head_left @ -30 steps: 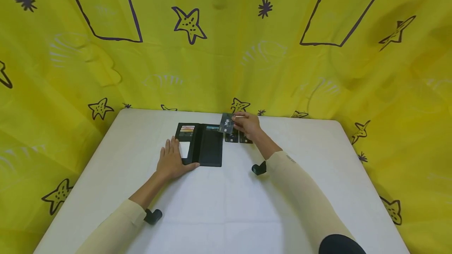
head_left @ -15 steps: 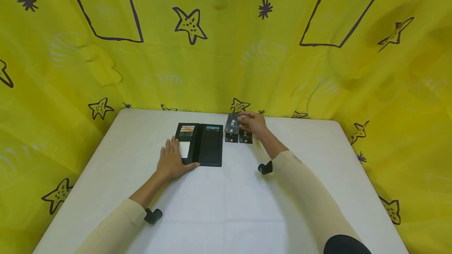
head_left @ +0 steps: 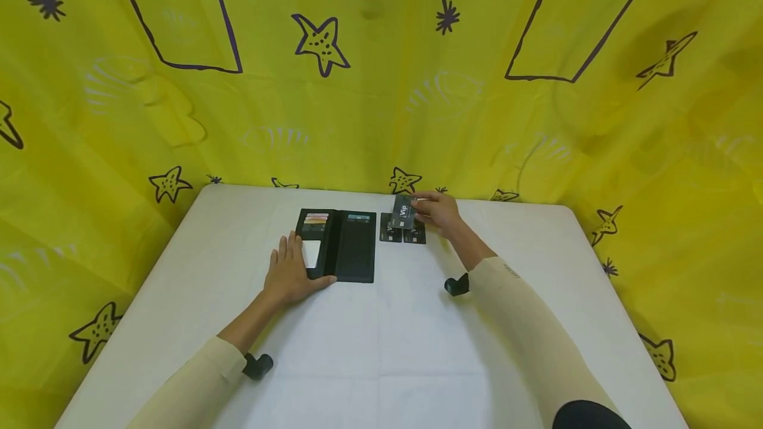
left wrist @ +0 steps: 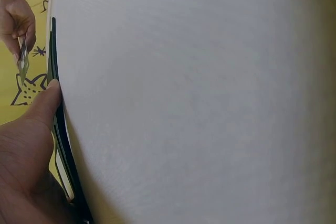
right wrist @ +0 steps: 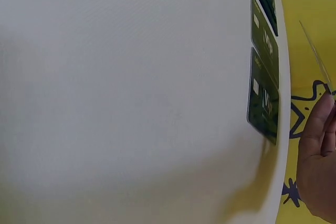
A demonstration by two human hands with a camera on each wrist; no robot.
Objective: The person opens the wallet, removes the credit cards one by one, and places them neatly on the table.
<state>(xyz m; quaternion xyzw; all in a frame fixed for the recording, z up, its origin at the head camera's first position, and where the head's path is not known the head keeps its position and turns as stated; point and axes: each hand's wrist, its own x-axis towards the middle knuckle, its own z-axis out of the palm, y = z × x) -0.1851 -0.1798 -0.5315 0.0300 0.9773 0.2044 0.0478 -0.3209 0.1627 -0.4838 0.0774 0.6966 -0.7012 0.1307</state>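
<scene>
My right hand (head_left: pixel 440 212) pinches a dark card marked "Vip" (head_left: pixel 403 212) by its right edge, held up over two more dark cards. Of those two, the left card (head_left: pixel 387 230) and the right card (head_left: pixel 415 235) lie side by side on the table, partly overlapped by the held one in the head view. My left hand (head_left: pixel 289 272) rests with fingers spread on the left edge of an open black wallet (head_left: pixel 356 250). In the left wrist view its thumb touches the edge of the wallet (left wrist: pixel 61 135). Coloured cards (head_left: pixel 316 218) fill the wallet's left slots; a bluish card (head_left: pixel 359 218) sits in a right slot.
A white-covered table (head_left: pixel 381 336) lies under everything. Behind it hangs a yellow curtain (head_left: pixel 381 118) with drawn starfish, close to the table's far edge. Dark wrist-worn devices (head_left: pixel 258 367) stick out by both sleeves.
My right hand has moved to the right with the held card, away from the wallet's top right corner and over the two cards. My left hand has stayed on the wallet.
</scene>
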